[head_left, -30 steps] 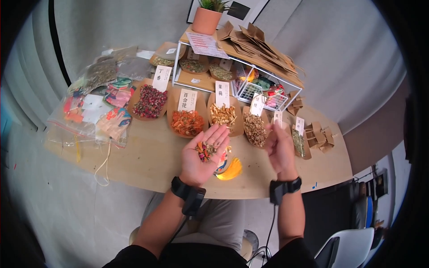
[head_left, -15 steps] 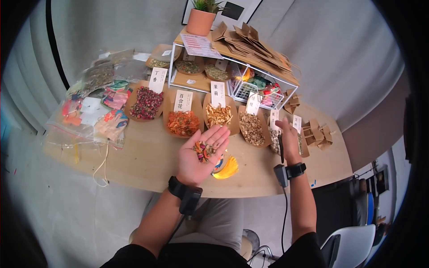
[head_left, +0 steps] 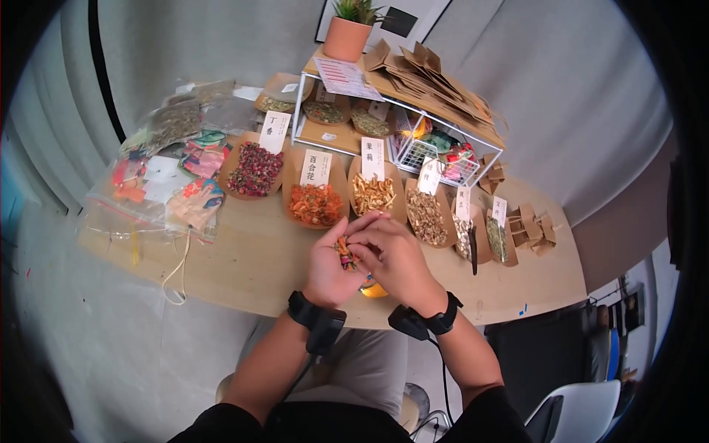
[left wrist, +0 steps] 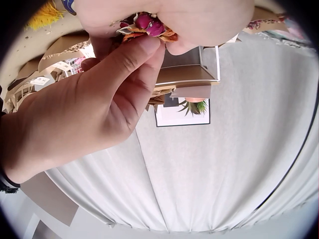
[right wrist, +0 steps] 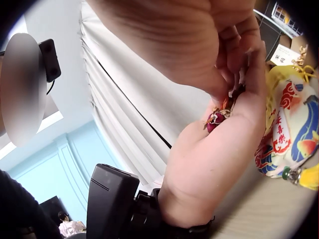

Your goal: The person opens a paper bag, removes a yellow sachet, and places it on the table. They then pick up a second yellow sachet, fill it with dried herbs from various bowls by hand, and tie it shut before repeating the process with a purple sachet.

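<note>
Clock centred on the dried-flower mix (head_left: pixel 344 254), 12 = away from the person. Mix sits in L hand (head_left: pixel 329 275), palm up, grip unclenched. R hand (head_left: pixel 401 264) comes in at approx 3, thumb + fingertips tog., pinching the mix. On desk (head_left: pixel 244 273): yellow tassel (head_left: pixel 374 291) approx 5, orange petals (head_left: pixel 316 205) approx 11, dark tool (head_left: pixel 473 252) approx 3.

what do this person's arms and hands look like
The left hand and right hand are ungloved. Each wrist wears a black strap carrying a boxy black device; a thin dark cable trails from the right one. Black sleeves end around the elbows.
</note>
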